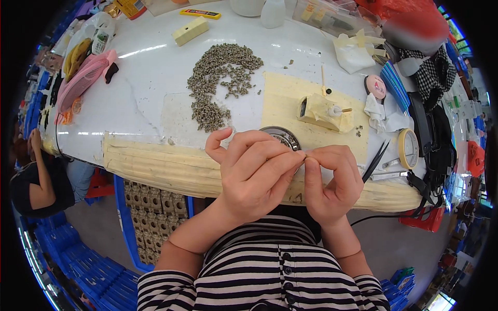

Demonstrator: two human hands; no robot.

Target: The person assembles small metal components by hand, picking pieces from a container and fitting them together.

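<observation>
One left hand (251,173), one right hand (334,181), grips pinched closed together, contents unclear

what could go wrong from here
The left hand and right hand meet at the fingertips near the taped table edge; anything small pinched there, too hidden to make out, could slip and drop. The left hand's fingers look close to the pile of small metal parts and might scatter some. The round metal dish, partly behind the hands, could get bumped.

Left hand (254,173): pinching, little finger (218,142) splayed | right hand (334,184): thumb-index grip | fingertips (296,155) meeting
</observation>
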